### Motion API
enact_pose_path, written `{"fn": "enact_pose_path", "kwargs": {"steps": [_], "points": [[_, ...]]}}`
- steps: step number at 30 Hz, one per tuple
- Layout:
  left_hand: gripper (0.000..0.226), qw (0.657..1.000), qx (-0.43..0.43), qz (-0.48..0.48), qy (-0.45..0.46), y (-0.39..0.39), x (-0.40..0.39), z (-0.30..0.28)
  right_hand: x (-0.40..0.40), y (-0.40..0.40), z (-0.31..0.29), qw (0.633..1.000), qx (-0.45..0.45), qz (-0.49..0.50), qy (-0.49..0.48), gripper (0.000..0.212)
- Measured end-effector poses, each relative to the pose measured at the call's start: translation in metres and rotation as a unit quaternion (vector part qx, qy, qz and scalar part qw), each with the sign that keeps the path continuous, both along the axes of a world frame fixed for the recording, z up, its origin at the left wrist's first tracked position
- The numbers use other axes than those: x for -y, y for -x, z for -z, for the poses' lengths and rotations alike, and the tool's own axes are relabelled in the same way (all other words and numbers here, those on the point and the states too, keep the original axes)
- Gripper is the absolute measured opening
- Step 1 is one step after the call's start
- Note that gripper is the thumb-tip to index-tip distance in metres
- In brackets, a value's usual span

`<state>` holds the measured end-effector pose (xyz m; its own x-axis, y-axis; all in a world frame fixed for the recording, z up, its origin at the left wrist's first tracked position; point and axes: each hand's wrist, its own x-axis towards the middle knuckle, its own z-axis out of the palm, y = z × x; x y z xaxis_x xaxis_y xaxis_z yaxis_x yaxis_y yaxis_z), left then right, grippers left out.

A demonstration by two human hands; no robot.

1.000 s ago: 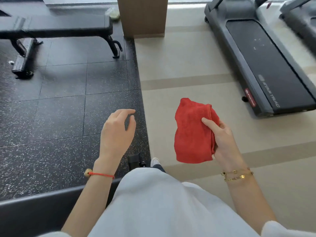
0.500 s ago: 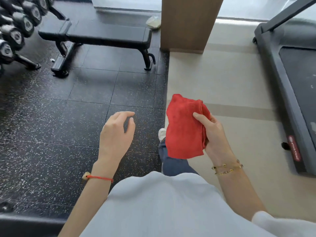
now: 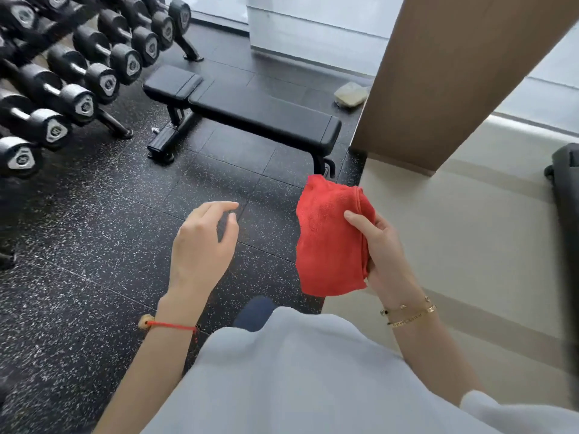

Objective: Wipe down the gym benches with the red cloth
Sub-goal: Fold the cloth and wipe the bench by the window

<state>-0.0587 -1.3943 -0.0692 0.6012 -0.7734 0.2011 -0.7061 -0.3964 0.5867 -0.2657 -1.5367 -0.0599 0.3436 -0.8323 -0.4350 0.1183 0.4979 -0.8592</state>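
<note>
A black padded gym bench (image 3: 250,115) stands on the speckled rubber floor ahead of me, running from upper left to lower right. My right hand (image 3: 383,249) holds a folded red cloth (image 3: 329,236) in the air, thumb across its front, just in front of the bench's near leg. My left hand (image 3: 202,242) hovers empty over the floor to the left of the cloth, fingers loosely curled. Neither hand touches the bench.
A rack of black dumbbells (image 3: 78,67) fills the upper left. A brown pillar (image 3: 454,76) rises right of the bench, with a pale crumpled cloth (image 3: 351,94) at its base. A treadmill edge (image 3: 567,189) sits at the far right on beige flooring.
The view has swung left and nearer to the bench, bringing the dumbbell rack in and pushing the treadmill out. Both hands keep the same pose, the right still holding the cloth.
</note>
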Motion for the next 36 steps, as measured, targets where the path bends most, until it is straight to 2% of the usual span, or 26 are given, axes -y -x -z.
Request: {"fn": "enact_pose_path", "kwargs": {"steps": [9,21,28,33,36], "points": [[0.025,1.000,-0.001,-0.031,-0.002,-0.132,0.113,0.009,0.118,-0.134,0.016,0.999,-0.004,-0.033,-0.007,0.028],[0.023,0.997,0.024,0.074,-0.020,-0.345,0.281,-0.005,0.251,-0.333,0.024,0.997,0.046,0.064,-0.013,0.025],[0.025,0.994,0.007,0.104,-0.033,-0.411,0.363,0.002,0.309,-0.391,0.030,0.994,0.033,0.104,-0.023,0.021],[0.026,0.992,0.001,0.124,-0.031,-0.433,0.423,0.014,0.360,-0.412,0.042,0.993,0.020,0.116,-0.032,0.026],[0.027,0.992,-0.008,0.124,-0.030,-0.442,0.464,0.025,0.397,-0.422,0.053,0.993,0.010,0.115,-0.038,0.022]]}}
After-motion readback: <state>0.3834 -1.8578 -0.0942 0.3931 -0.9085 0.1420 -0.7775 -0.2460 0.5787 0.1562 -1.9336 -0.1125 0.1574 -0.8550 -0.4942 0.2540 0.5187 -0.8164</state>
